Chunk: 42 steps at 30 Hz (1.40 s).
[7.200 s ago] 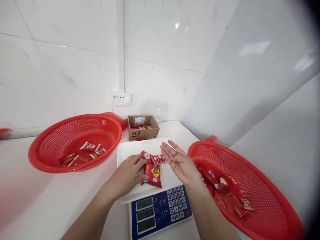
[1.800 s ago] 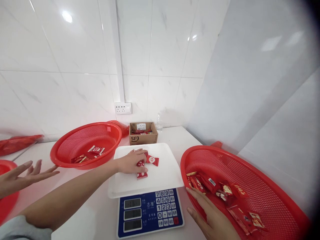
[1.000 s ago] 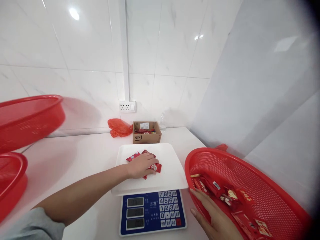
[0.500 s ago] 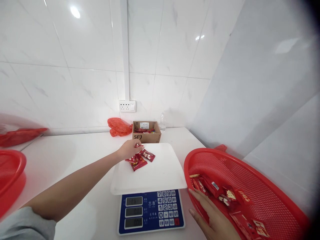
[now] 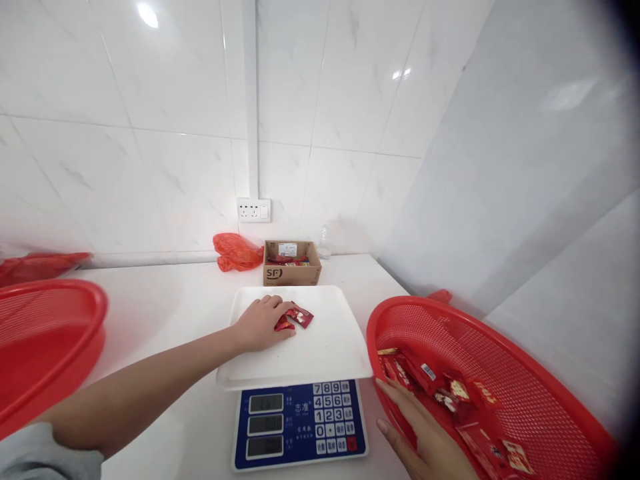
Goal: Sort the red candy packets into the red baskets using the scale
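My left hand (image 5: 263, 324) is cupped over small red snack packets (image 5: 285, 325) on the white tray (image 5: 310, 357) of a digital scale. Its fingers are curled round them, and the palm covers part of the pile. One dark red packet (image 5: 303, 315) pokes out past the fingertips. At the near left side of the right red basket (image 5: 500, 347), my right hand (image 5: 425, 433) lies with fingers stretched and thumb apart. It hides part of the rim; whether it touches the basket I cannot tell. Several red packets (image 5: 425, 373) lie inside that basket.
The blue scale panel (image 5: 300, 427) faces me below the tray. Another red basket (image 5: 55, 347) stands at the left. Behind the tray are a cardboard box (image 5: 293, 275) with packets in it and a crumpled red plastic bag (image 5: 237, 252). A tiled wall (image 5: 175, 180) closes off the back.
My left hand has moved down and closed over the packets, which it now largely covers. The left basket shows further into view. My right hand stays in nearly the same place.
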{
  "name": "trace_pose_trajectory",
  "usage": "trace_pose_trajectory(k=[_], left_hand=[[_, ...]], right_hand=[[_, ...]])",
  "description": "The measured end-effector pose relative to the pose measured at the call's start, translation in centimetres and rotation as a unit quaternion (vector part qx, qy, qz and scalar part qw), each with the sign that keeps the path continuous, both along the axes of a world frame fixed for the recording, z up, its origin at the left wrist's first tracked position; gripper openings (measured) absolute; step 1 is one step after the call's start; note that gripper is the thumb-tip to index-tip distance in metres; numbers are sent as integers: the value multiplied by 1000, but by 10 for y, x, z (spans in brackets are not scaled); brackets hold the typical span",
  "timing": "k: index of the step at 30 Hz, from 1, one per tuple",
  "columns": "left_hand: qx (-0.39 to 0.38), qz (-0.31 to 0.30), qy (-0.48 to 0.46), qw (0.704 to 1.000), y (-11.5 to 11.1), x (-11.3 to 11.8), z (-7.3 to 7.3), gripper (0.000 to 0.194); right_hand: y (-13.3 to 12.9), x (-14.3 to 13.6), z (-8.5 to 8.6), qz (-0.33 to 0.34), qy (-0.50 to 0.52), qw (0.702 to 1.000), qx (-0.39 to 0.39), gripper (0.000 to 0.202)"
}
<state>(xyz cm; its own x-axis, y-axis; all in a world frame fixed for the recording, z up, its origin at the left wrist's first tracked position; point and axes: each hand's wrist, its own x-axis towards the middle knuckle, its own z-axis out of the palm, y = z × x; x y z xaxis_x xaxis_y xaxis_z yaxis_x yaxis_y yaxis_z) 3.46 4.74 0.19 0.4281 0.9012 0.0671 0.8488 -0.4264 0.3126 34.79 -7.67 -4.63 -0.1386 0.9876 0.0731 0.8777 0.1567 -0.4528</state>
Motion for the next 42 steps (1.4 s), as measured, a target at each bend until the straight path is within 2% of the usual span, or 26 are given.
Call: trace_pose_trajectory(k=[7, 14, 21, 33, 42], left_hand=[[37, 23, -9, 999, 2, 8, 10, 23], [0, 16, 27, 1000, 18, 26, 15, 40], [-58, 10, 87, 994, 32, 33, 13, 30], [-77, 40, 103, 991, 30, 38, 13, 33], [-73, 14, 96, 993, 19, 41, 20, 28]], right_hand=[[1, -1, 1, -3, -1, 1000, -15, 51], [2, -5, 8, -12, -4, 1000, -27, 52], [3, -5, 6, -13, -5, 1000, -20, 52], [4, -2, -1, -8, -17, 1000, -16, 53], [6, -1, -2, -2, -25, 999, -20, 55]])
